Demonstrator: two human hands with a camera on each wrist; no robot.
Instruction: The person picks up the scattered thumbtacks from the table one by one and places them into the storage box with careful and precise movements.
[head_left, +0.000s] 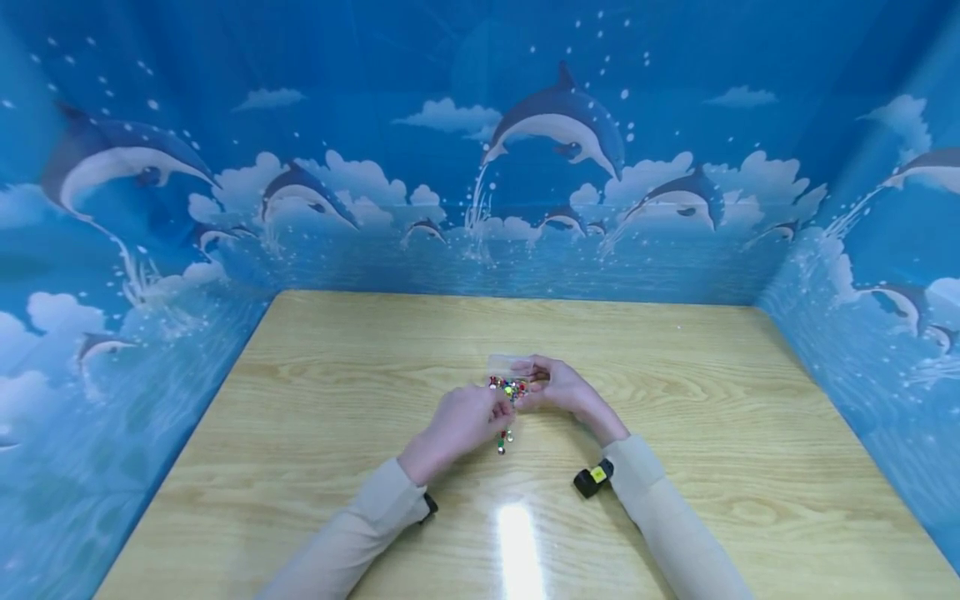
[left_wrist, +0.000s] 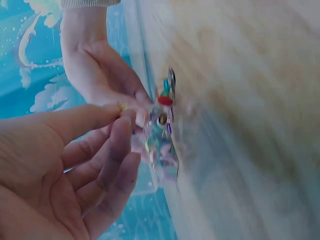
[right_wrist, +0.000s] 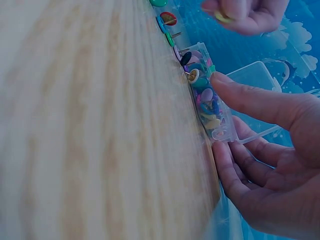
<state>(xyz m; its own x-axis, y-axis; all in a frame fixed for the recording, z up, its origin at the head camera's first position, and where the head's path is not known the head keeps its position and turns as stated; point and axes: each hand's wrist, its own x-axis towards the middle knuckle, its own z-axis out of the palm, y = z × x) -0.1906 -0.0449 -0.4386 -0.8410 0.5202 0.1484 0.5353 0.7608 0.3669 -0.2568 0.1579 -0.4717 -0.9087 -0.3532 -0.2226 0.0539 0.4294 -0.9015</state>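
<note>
My left hand (head_left: 467, 418) pinches a yellow thumbtack (right_wrist: 223, 18) between thumb and index finger, close to a small clear plastic box (right_wrist: 229, 131). My right hand (head_left: 561, 388) grips that box, the thumb on one side and the fingers on the other. Its clear lid (right_wrist: 255, 75) stands open. Inside lie several thumbtacks (right_wrist: 206, 100) in mixed colours. In the head view, several loose thumbtacks (head_left: 502, 445) trail on the table on the near side of the box. A red thumbtack (right_wrist: 169, 19) among them lies with its pin showing.
The wood-grain table (head_left: 360, 358) spreads around both hands. Blue dolphin-print curtains (head_left: 480, 250) enclose its back and sides. Each wrist wears a black device, the right one (head_left: 592, 478) with a yellow patch. A bright glare lies on the near tabletop.
</note>
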